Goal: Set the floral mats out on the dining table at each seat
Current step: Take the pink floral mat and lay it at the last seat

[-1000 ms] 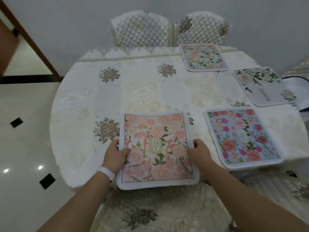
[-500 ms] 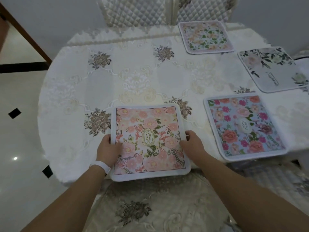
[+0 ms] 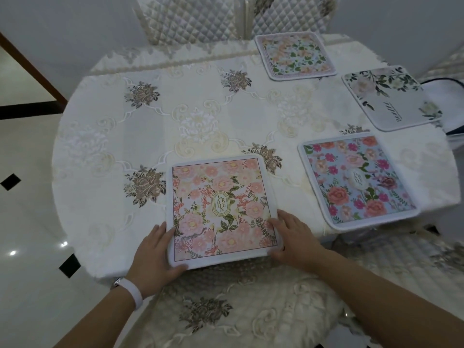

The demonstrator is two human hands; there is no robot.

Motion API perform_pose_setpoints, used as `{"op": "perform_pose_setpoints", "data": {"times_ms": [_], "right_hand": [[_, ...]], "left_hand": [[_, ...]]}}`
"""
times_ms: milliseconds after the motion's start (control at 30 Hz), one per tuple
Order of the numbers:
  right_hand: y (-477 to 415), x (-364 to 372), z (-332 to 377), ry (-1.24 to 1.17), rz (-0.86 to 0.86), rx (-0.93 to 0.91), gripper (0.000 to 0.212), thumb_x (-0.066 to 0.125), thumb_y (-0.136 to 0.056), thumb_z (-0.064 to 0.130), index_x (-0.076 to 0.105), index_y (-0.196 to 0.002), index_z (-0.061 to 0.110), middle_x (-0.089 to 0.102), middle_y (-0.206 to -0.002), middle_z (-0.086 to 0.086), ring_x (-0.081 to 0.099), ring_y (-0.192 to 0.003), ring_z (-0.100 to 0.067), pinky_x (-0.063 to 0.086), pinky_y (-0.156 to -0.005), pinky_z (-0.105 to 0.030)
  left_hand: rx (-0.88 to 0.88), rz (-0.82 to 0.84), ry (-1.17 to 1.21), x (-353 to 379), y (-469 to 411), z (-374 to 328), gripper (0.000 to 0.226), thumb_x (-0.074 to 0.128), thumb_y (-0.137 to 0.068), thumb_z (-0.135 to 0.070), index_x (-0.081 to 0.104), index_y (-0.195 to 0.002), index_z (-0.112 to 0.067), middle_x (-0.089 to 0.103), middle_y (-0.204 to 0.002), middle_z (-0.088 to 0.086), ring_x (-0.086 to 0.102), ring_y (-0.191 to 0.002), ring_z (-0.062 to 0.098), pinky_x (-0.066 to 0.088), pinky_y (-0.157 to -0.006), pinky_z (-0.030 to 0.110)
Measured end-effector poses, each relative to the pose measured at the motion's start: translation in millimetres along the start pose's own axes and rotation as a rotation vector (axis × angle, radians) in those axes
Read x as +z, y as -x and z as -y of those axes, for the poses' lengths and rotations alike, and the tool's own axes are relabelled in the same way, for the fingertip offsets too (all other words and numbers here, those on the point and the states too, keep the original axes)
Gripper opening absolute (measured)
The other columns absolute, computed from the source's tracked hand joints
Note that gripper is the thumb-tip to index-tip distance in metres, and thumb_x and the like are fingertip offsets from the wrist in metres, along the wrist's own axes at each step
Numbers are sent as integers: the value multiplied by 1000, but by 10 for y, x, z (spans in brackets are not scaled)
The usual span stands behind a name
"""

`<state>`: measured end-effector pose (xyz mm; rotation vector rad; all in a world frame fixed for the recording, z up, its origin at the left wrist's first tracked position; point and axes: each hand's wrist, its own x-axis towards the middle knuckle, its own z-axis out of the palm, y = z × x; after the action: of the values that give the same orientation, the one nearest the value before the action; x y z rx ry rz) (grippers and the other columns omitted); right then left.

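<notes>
White embroidered cloth covers the round desk [image 3: 200, 116], with two quilted chairs [image 3: 190, 16] at its far side and a pale tiled floor [image 3: 25, 222] to the left. Four mats lie on it. Nearest me is the pink mat [image 3: 221, 209], flat at the near edge, its central oval reading "GARDEN". My left hand [image 3: 155, 252] grips its near-left corner, thumb under the edge and fingers along the side; a white band [image 3: 133, 291] sits on that wrist. My right hand [image 3: 293, 237] lies flat on the near-right corner, fingers spread, pressing rather than grasping. To the right, apart from it, lies the blue mat [image 3: 356, 182]; its central label is too small to read. Beyond that is the white mat [image 3: 391, 96], printed "Beautiful" as seen sideways. At the far edge rests the pastel mat [image 3: 293, 55].
</notes>
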<state>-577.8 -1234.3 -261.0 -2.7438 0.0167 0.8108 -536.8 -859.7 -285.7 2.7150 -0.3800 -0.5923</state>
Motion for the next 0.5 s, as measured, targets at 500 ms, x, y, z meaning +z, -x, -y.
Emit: {"op": "perform_pose_setpoints", "data": {"times_ms": [500], "right_hand": [[-12,76,2,72,-88,-16,89,60,-77,60,23,-153,31,11,-164,-8,11,-150,-28,16,-120,-46]], "left_hand": [[62,-19,25,40,-10,82,97,64,-62,-66,39,-144,-20,30,-155,14,23,-143,37,28,-109,60]]}}
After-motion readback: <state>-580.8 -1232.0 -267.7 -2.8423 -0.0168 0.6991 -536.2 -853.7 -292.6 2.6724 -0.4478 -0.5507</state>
